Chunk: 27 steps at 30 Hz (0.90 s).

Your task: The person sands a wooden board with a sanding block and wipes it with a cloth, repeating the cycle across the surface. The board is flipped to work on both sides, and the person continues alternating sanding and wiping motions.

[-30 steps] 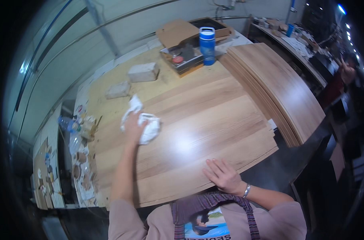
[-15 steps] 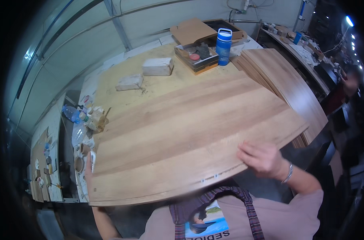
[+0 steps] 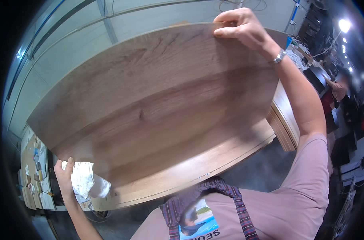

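A large wood-grain board [image 3: 158, 100] stands tilted up in front of me, its broad face toward me. My right hand [image 3: 244, 30] pinches its top edge between thumb and fingers, toward the right end. Down at the lower left corner, my left hand [image 3: 65, 178] is closed on the board's edge, thumb on the near face. A crumpled white cloth [image 3: 83, 181] hangs from that same hand. Beneath the raised board lies another wood-grain board [image 3: 170, 186], with small fittings along its near edge. The raised board hides most of the worktable.
To the right is a stack of similar boards [image 3: 284, 127]. A side table [image 3: 49, 196] with small items stands at far left. Another person [image 3: 338, 90] is at the far right, near a cluttered bench [image 3: 304, 54]. A wall [image 3: 70, 44] rises behind the board.
The top board has gone from lying flat to tilted upright. My right hand moved from its near edge up to the top edge. The white cloth now shows in my left hand.
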### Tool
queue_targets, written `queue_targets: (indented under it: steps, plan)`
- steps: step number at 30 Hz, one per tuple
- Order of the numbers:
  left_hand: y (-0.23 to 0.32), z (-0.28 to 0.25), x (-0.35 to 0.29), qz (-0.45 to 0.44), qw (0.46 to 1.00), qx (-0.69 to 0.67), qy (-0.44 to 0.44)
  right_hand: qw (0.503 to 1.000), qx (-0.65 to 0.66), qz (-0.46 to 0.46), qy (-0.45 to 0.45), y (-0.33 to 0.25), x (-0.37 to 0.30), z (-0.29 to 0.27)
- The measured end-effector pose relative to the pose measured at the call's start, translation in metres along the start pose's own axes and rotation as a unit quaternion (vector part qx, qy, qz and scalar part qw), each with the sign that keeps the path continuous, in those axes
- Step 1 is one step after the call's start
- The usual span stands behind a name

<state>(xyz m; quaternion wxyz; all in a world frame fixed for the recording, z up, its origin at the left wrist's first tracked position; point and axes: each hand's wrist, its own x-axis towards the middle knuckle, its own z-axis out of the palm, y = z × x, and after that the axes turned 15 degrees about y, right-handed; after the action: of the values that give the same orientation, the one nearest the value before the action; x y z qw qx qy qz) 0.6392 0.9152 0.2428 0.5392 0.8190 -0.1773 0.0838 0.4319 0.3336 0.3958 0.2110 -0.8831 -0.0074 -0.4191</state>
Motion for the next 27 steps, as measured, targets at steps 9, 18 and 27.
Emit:
queue_targets:
  steps: [9,18,27]
  plan:
    - [-0.015,0.007,-0.013,-0.098,0.988,0.089,-0.074,0.965,-0.103,0.141,-0.194,0.067,0.020,0.163]
    - [-0.046,0.082,-0.014,-0.017,0.870,0.476,-0.128,0.921,-0.170,0.205,-0.284,0.157,-0.071,0.244]
    - [-0.057,0.092,-0.038,-0.013,0.849,0.512,-0.132,0.923,-0.331,0.198,-0.010,0.228,-0.215,0.114]
